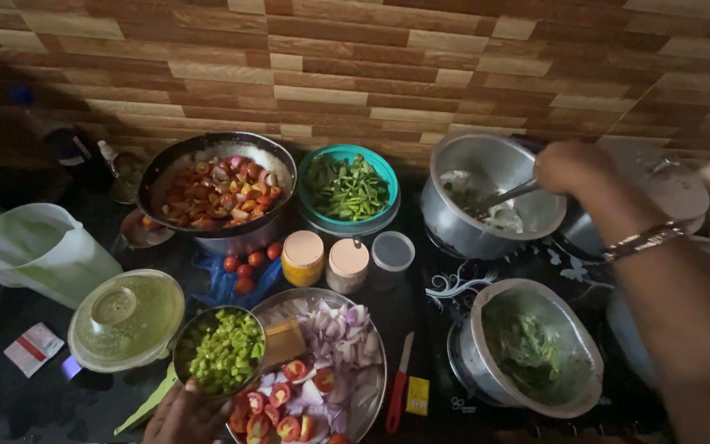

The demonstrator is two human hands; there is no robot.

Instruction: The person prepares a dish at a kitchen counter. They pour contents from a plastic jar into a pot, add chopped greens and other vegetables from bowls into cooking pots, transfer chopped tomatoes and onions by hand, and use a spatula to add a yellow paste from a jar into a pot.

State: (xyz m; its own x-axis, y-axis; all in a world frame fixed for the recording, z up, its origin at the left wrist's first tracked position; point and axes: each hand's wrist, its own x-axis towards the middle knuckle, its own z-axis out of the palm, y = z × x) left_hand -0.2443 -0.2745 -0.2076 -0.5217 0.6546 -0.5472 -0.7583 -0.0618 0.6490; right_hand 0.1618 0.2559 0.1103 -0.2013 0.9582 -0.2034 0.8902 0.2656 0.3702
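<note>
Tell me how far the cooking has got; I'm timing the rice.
Done: onions, chillies and tomatoes are cut. In hand: right hand holds a spoon in the back pot; left hand holds the chilli bowl. Left: the cut vegetables remain in their dishes.

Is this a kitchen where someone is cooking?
Very likely a home kitchen. Metal pots stand on a black stove top, a steel plate holds chopped onion and tomato, and the right hand dips a spoon into a pot while the left hand holds a bowl of chopped green vegetables.
</note>
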